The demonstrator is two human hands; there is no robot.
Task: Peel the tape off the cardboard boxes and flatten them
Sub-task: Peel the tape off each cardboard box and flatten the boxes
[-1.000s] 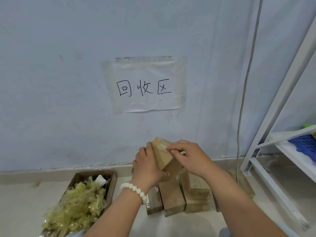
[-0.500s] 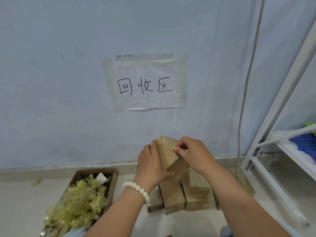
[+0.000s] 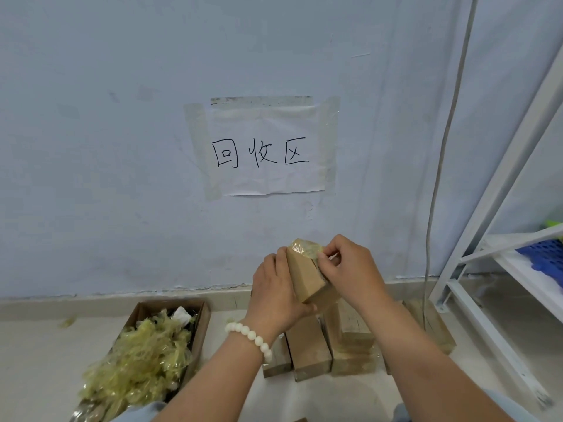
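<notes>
A small brown cardboard box (image 3: 306, 277) is held up in front of the wall, tilted, its top end covered in clear yellowish tape (image 3: 304, 247). My left hand (image 3: 275, 292) grips the box from the left side, a white bead bracelet on its wrist. My right hand (image 3: 347, 269) is at the box's upper right corner, thumb and fingers pinching the tape edge there. Several more taped boxes (image 3: 309, 348) lie on the floor below my hands.
An open carton (image 3: 202, 324) full of crumpled peeled tape sits on the floor at left. A white metal shelf frame (image 3: 475, 254) with a blue basket stands at right, and a cable hangs down the wall beside it. A paper sign is taped to the wall.
The box has been raised slightly and turned more upright. My right hand has shifted to the top right corner and now pinches the tape edge.
</notes>
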